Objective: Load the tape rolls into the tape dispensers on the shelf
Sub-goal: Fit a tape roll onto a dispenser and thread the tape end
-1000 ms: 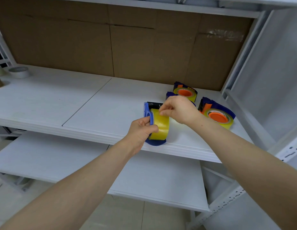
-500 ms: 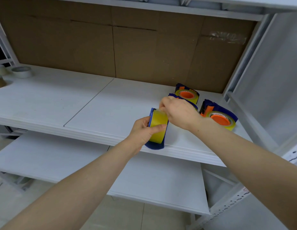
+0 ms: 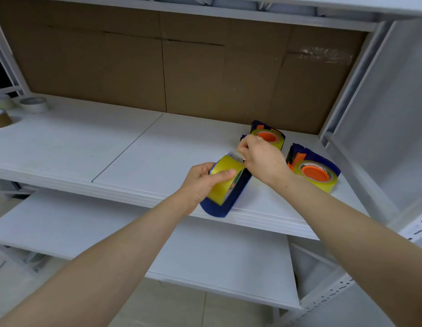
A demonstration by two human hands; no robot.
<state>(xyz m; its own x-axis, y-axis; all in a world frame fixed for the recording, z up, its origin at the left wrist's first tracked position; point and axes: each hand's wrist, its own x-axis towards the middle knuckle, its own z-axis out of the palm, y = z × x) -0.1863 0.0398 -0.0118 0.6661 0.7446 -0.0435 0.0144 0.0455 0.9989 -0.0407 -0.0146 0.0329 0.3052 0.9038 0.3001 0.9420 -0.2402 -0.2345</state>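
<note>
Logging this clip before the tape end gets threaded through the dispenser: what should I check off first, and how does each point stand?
1. Left hand grips the blue dispenser with its yellow roll: ok.
2. Right hand pinches the tape end at the roll's top: ok.
3. Roll seated fully on its hub: cannot tell, hidden by the fingers.
4. Dispenser resting at the shelf's front edge, partly overhanging: not ok.
5. Two loaded dispensers, rear and right, clear of the hands: ok.
</note>
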